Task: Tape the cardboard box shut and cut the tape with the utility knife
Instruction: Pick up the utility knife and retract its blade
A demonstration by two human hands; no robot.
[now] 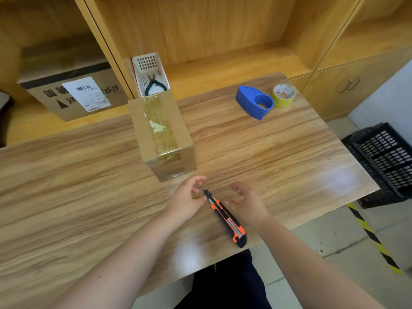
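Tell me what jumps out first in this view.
The orange and black utility knife lies on the table's near edge between the left hand and right hand, blade out. Behind sits the taped cardboard box; a blue tape dispenser lies far right.

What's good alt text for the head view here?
Two bare hands, left hand and right hand, hover over an orange-and-black utility knife lying on a wooden table, blade out. Behind them stands a cardboard box already taped along its top seam. A blue tape dispenser and a tape roll sit at the far right.
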